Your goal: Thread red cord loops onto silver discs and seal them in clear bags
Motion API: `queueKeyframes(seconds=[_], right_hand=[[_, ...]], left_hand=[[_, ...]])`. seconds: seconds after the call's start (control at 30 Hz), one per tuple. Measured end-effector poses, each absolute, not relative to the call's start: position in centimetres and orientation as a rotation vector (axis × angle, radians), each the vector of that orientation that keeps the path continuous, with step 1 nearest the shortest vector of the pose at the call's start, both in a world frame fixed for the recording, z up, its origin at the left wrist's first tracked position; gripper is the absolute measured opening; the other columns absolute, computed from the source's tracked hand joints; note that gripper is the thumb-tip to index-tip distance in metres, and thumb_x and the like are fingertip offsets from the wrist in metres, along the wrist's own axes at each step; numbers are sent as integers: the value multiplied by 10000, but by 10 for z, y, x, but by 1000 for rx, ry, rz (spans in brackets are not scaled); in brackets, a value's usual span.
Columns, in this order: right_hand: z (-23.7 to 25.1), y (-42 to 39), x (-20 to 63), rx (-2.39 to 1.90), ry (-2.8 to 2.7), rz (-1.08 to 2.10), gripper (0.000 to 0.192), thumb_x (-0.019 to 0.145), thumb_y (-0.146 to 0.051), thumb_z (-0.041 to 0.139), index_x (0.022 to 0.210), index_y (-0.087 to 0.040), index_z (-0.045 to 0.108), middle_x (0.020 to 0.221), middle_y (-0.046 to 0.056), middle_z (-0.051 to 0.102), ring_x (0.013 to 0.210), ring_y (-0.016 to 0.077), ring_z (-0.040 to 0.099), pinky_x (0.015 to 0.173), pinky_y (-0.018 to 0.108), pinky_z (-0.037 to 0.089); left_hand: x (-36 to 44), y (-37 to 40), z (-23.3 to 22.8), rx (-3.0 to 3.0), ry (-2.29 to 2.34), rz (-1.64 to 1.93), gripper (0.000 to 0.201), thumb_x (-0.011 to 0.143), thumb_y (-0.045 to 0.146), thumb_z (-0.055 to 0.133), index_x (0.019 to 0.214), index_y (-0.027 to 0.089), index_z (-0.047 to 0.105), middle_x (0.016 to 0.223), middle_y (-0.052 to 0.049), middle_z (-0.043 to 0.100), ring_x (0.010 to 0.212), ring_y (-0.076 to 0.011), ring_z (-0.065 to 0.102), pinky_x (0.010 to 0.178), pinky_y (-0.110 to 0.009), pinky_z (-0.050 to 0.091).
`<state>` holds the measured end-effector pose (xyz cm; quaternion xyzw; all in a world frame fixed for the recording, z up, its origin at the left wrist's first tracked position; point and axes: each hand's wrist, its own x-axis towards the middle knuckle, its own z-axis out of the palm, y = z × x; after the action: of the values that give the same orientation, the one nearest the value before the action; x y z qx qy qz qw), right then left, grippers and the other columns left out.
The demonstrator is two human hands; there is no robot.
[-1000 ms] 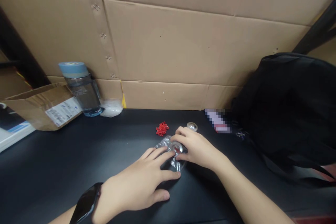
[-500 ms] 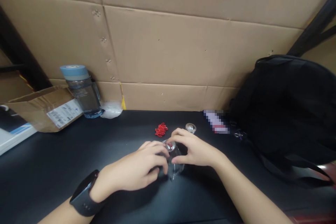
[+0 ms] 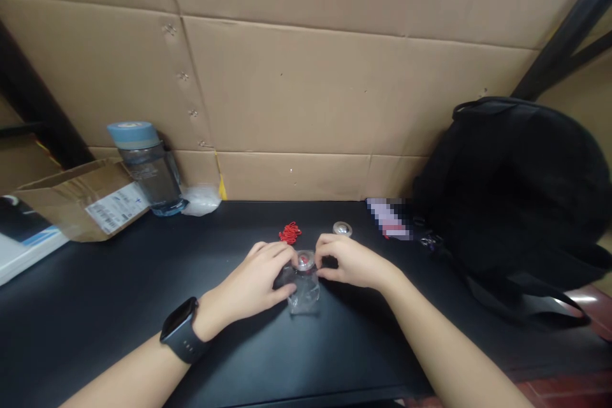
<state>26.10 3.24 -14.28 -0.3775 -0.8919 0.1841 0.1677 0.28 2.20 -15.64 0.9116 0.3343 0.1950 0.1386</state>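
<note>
A small clear plastic bag (image 3: pixel 304 299) lies on the black table between my hands. At its upper end, a round silvery disc with a red middle (image 3: pixel 305 260) shows. My left hand (image 3: pixel 258 280) curves round the bag's left side, fingertips by the disc and thumb on the plastic lower down. On the other side, my right hand (image 3: pixel 351 261) has thumb and forefinger drawn close at the bag's upper right edge; their exact contact is hard to make out. Just beyond are a bunch of red cords (image 3: pixel 289 233) and a second round silvery disc (image 3: pixel 342 229).
At the back left stand a blue-lidded water bottle (image 3: pixel 153 172), an opened brown paper package (image 3: pixel 79 204) and a crumpled clear plastic wrap (image 3: pixel 201 200). A black backpack (image 3: pixel 516 204) fills the right side, near a blurred-out lilac item (image 3: pixel 389 218). Cardboard (image 3: pixel 296 89) walls the back.
The bag now lies flatter, its disc upright to view at the top. My right thumb and forefinger have come closer together, and my left hand has shifted slightly left. The view has tilted slightly.
</note>
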Motion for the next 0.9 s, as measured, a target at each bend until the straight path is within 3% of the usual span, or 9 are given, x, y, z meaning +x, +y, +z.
queueKeyframes(seconds=[0.13, 0.3, 0.4, 0.6, 0.73, 0.9], right_hand=[[-142, 31, 258, -1044, -2525, 555, 286, 707, -160, 867, 926, -204, 689, 990, 11, 623, 879, 164, 610, 802, 258, 474], [-144, 31, 254, -991, -2539, 521, 60, 836, -194, 770, 855, -205, 714, 991, 22, 635, 915, 167, 617, 854, 273, 476], [-141, 30, 256, -991, -2551, 518, 41, 843, -188, 763, 840, -211, 729, 1012, 24, 630, 930, 171, 615, 863, 282, 477], [-133, 27, 262, -1039, -2518, 558, 50, 847, -246, 762, 844, -208, 730, 1048, 35, 628, 982, 189, 615, 908, 312, 475], [-137, 29, 262, -1106, -2446, 578, 171, 890, -361, 723, 843, -197, 720, 1029, 41, 636, 934, 180, 619, 854, 298, 477], [-146, 34, 258, -1243, -2262, 520, 131, 867, -297, 736, 932, -190, 698, 971, 37, 647, 896, 173, 607, 832, 303, 468]], left_hand=[[1, 28, -161, 2681, 990, 602, 142, 867, 270, 719, 955, 251, 608, 1110, -9, 658, 1143, -231, 548, 963, -379, 357], [-3, 35, -164, 2713, 1000, 597, 57, 871, 271, 724, 879, 254, 669, 1090, -3, 666, 1130, -226, 547, 942, -375, 349], [-5, 36, -162, 2700, 1021, 574, 26, 874, 274, 720, 865, 266, 698, 1110, 0, 673, 1152, -232, 544, 950, -387, 347], [-6, 37, -158, 2544, 1051, 601, 87, 878, 340, 707, 838, 267, 732, 1122, -5, 697, 1122, -232, 585, 989, -398, 389], [-4, 41, -159, 2436, 1131, 689, 181, 918, 375, 649, 817, 241, 716, 996, -10, 715, 986, -211, 624, 927, -363, 438], [3, 44, -166, 2381, 1271, 782, 199, 938, 399, 622, 868, 223, 679, 942, -11, 705, 930, -215, 610, 864, -360, 429]])
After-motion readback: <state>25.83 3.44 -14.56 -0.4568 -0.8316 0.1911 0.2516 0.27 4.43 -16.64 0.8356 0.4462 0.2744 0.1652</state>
